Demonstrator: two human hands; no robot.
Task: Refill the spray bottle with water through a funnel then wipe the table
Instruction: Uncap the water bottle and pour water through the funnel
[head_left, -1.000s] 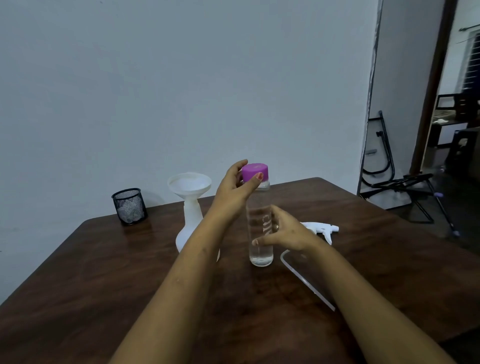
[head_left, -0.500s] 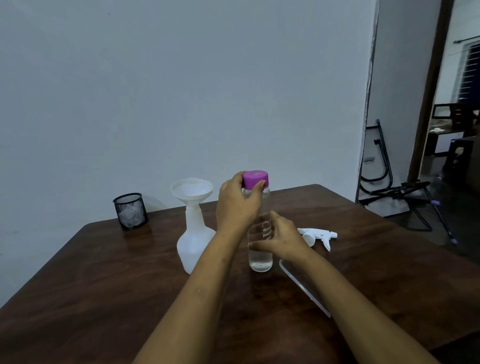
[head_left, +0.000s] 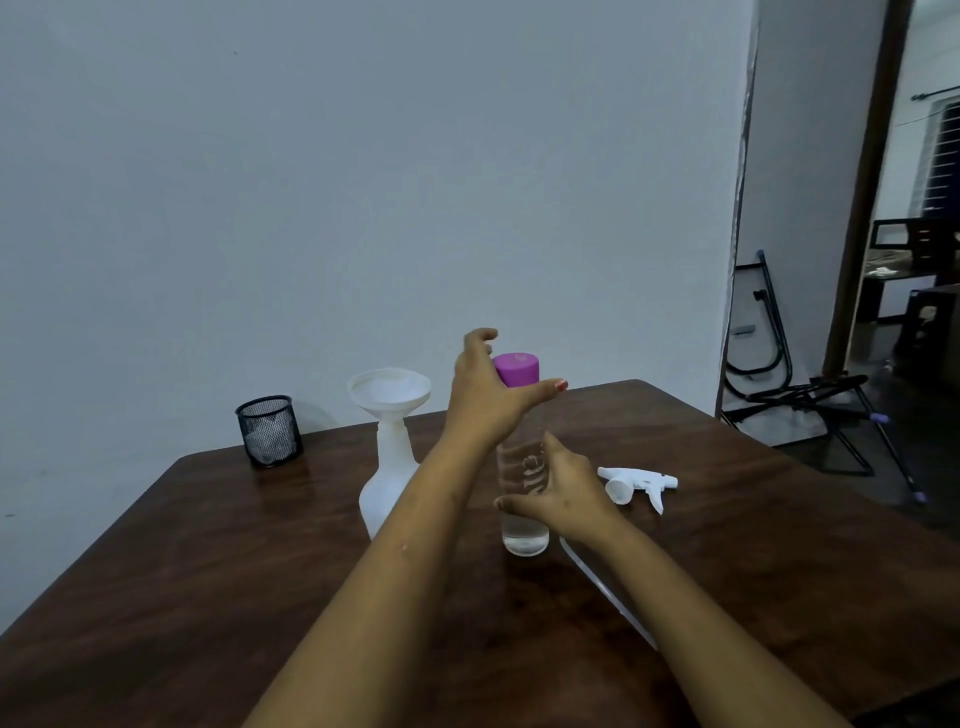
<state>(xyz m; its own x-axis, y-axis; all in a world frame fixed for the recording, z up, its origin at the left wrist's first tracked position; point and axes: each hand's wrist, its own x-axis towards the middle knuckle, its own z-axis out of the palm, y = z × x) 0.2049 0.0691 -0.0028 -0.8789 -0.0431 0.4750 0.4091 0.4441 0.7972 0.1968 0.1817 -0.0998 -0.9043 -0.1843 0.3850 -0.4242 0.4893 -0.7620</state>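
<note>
Spray bottle (head_left: 382, 496), funnel (head_left: 389, 388) seated, left of my left hand (head_left: 488, 402), loose round cap (head_left: 517, 366); my right hand (head_left: 566, 493) grips water bottle (head_left: 524, 540), steadying for uncapping

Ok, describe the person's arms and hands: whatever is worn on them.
Both arms are bare: the left forearm and right forearm show no sleeve, and no watch or bracelet shows at either wrist. The left hand has its thumbnail painted red. On the right hand I can make out no ring or polish, though it is too blurred to be sure.
</note>
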